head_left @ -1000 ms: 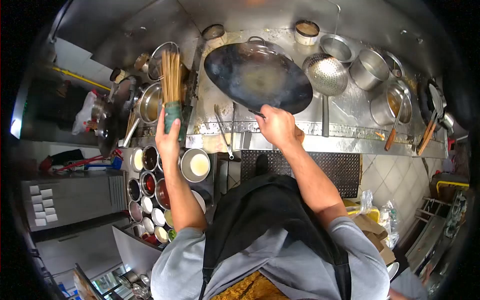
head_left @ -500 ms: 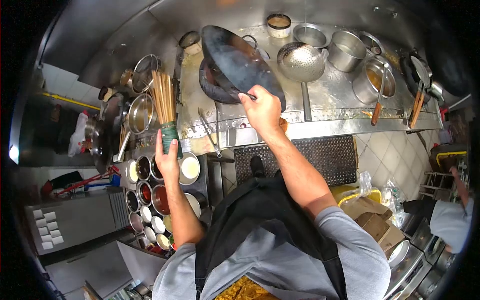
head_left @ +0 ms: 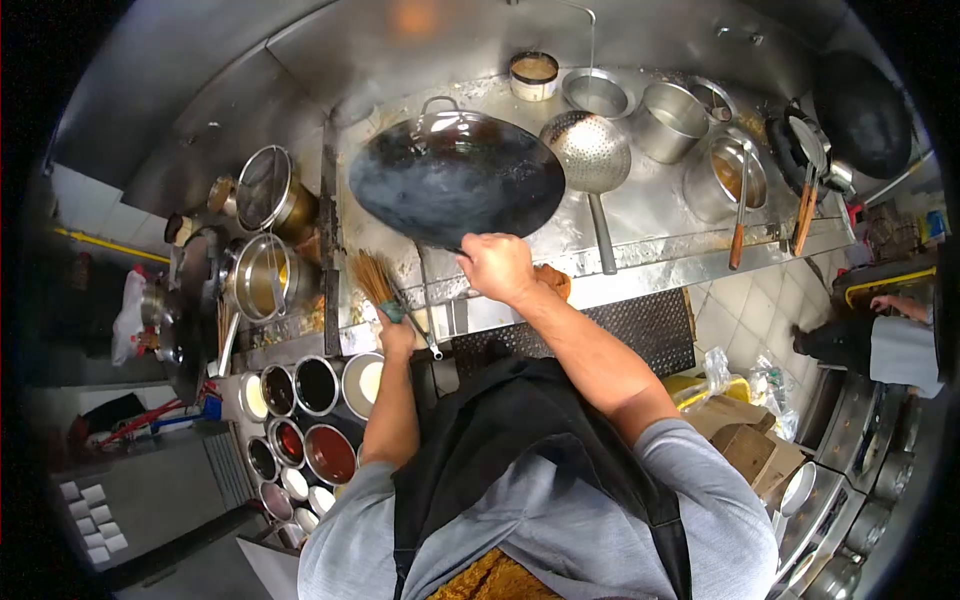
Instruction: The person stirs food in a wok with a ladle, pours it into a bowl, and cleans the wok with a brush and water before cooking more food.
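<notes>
A dark, wet-looking wok with faint steam over it lies level across the stove. My right hand is closed round its near handle, while the far loop handle points to the back wall. Lower to the left, my left hand grips the green-wrapped end of a bamboo wok brush. Its bristles point up and left, low over the front of the steel stove top, apart from the wok. Beside the brush runs a thin metal rod with a ring end. Behind my right wrist, an orange-brown cloth is partly hidden.
A perforated strainer ladle lies right of the wok, before several steel pots. Sauce containers crowd the lower left. A black perforated mat covers floor below the stove. Another person stands at far right.
The wok has gone from steeply tilted to level and shifted left, with my right hand still on its handle. My left hand has brought the brush right and lower, toward the stove front.
</notes>
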A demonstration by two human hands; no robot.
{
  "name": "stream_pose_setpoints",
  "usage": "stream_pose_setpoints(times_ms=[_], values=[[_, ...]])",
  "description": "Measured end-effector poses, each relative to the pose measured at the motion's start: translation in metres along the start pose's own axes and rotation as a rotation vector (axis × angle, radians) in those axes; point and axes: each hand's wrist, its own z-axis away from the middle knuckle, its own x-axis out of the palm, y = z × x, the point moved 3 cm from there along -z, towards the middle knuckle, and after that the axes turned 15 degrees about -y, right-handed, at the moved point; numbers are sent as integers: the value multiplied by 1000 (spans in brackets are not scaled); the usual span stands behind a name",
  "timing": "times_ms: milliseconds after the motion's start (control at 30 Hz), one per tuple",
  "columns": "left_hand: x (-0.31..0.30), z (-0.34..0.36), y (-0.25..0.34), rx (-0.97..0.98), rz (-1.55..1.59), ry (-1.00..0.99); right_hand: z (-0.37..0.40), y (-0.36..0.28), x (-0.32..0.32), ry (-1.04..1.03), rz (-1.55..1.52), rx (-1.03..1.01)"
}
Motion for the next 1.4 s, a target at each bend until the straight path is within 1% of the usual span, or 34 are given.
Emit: stream_pose_setpoints(times_ms=[33, 67, 133, 167, 200, 233, 267, 300, 333, 367, 400, 433, 467, 500, 533, 567, 600, 633, 667, 700, 733, 767, 800, 833, 867, 900, 933, 967, 1033, 1100, 1167, 1300, 1333, 1400], values=[[-3, 45, 37, -167, 22, -83, -7, 5, 13, -48, 58, -70], [-2, 28, 25, -160, 26, -86, -12, 8, 26, -117, 86, -72], [3, -4, -3, -76, -258, -6, -24, 16, 52, -149, 134, -55], [1, 1, -4, -80, -253, -7, -29, 18, 61, -182, 175, -38], [-3, 6, 0, 13, -373, 107, -35, 24, 70, -252, 190, 27], [-8, 14, 11, 110, -496, 223, -39, 27, 73, -250, 191, 28], [-17, 31, 32, 219, -362, 248, -43, 32, 75, -275, 145, 29], [-19, 27, 35, 225, -364, 246, -46, 39, 76, -300, 100, 31], [-24, 31, 45, 412, -352, 330, -46, 39, 71, -300, 102, 34], [-26, 39, 53, 596, -337, 414, -42, 38, 63, -202, -45, 0], [-27, 42, 60, 668, -287, 418, -40, 37, 56, -103, -196, -38], [-30, 44, 69, 655, -295, 427, -32, 46, 43, -55, -252, -59], [-32, 45, 76, 731, -217, 377, -21, 54, 13, 35, -134, -43], [-32, 47, 84, 804, -134, 328, -5, 79, -16, 87, 61, -43], [-31, 50, 94, 835, -90, 336, 32, 138, -31, 200, -83, 163], [-29, 56, 107, 813, -41, 277, 53, 171, -75, 275, 173, 338], [-27, 70, 129, 816, -16, 245, 91, 211, -125, 343, 284, 508], [-24, 83, 154, 826, 9, 215, 127, 253, -163, 346, 573, 651], [-18, 93, 179, 877, -27, 222, 170, 300, -186, 319, 846, 791], [-10, 100, 202, 929, -66, 227, 197, 326, -201, 350, 730, 1091], [2, 104, 221, 919, -68, 239, 235, 385, -202, 239, 549, 1206], [16, 109, 242, 962, -214, 307, 261, 436, -195, 123, 363, 1314], [25, 111, 255, 1002, -365, 368, 260, 452, -193, 115, 354, 1311], [32, 104, 258, 1000, -374, 367, 259, 468, -189, 146, 52, 1267], [44, 90, 256, 952, -444, 342, 256, 475, -189, 179, -242, 1211], [58, 77, 254, 904, -510, 314, 257, 480, -189, 181, -243, 1222], [66, 70, 252, 941, -493, 342, 244, 457, -183, 328, -387, 1107], [71, 63, 250, 932, -480, 333, 229, 426, -174, 474, -527, 985], [73, 57, 253, 878, -466, 315, 199, 360, -148, 608, -762, 719], [73, 56, 255, 757, -491, 313, 176, 336, -124, 438, -1047, 836], [74, 61, 259, 716, -516, 330, 145, 353, -124, 214, -1057, 786], [81, 66, 258, 634, -474, 336, 61, 377, -146, 301, -720, 798], [84, 66, 255, 660, -438, 353, 48, 388, -154, 297, -719, 793], [86, 68, 254, 682, -397, 376, 33, 411, -169, 207, -482, 895]])
